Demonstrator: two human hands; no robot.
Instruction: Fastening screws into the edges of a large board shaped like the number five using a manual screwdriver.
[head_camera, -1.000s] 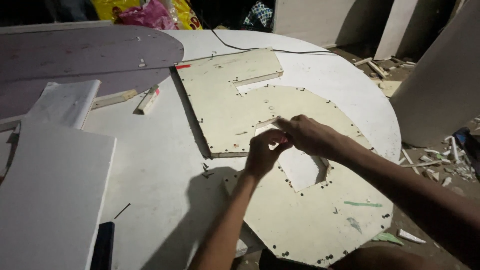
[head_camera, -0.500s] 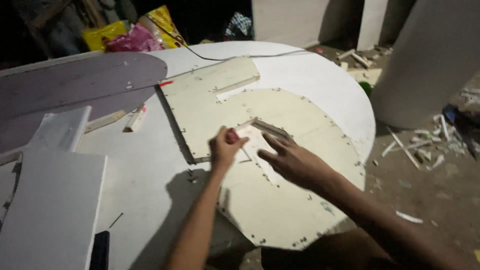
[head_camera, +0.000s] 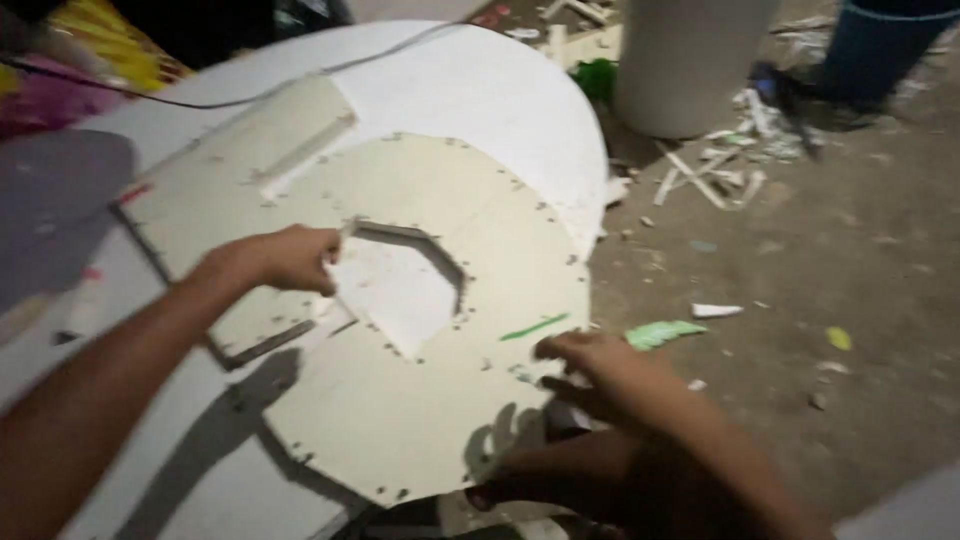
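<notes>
Board: a pale round board (head_camera: 420, 400) with a many-sided hole (head_camera: 405, 290) cut in its middle is lying flat on a white round table (head_camera: 480, 80).
Left hand: the left hand (head_camera: 285, 258) is resting at the hole's left edge, fingers curled on the cut rim.
Right hand: the right hand (head_camera: 600, 375) is lying at the board's right rim, fingers spread narrow; the grip is probably loose, blur is hiding it.
Green strip: a green strip (head_camera: 535, 327) is lying on the board, right of the hole.
Floor: wood scraps (head_camera: 710, 180) are lying well right of the board.

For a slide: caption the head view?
Left hand at round board's cutout, right hand on its edge.
</notes>
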